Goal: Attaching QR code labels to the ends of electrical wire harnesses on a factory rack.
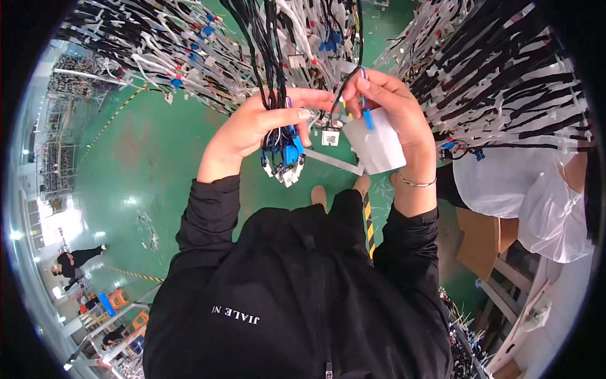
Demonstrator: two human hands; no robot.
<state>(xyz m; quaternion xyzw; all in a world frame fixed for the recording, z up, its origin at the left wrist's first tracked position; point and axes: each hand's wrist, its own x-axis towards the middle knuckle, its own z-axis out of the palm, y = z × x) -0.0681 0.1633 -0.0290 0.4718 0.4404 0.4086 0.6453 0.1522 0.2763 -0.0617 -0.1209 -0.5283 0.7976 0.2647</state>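
Note:
A bunch of black wire harnesses point(273, 57) hangs down through my left hand point(247, 126), which is closed around it. Blue and white connectors point(291, 153) cluster at the lower end of that bunch, just below the thumb. My right hand point(404, 117) pinches one thin black cable point(348, 81) between thumb and fingers, and a small blue connector point(368, 119) dangles under the grip. Against the right palm sits a whitish, curved sheet or roll point(377, 144); its exact kind I cannot make out. Between the hands hangs a white connector or tag point(330, 137).
Thick rows of hanging harnesses point(499, 88) spread across the far side, left and right. On the right are white plastic sheeting point(499, 183) and a cardboard box point(483, 240). The green floor point(126, 170) carries wire scraps point(147, 230). People point(74, 260) stand far left.

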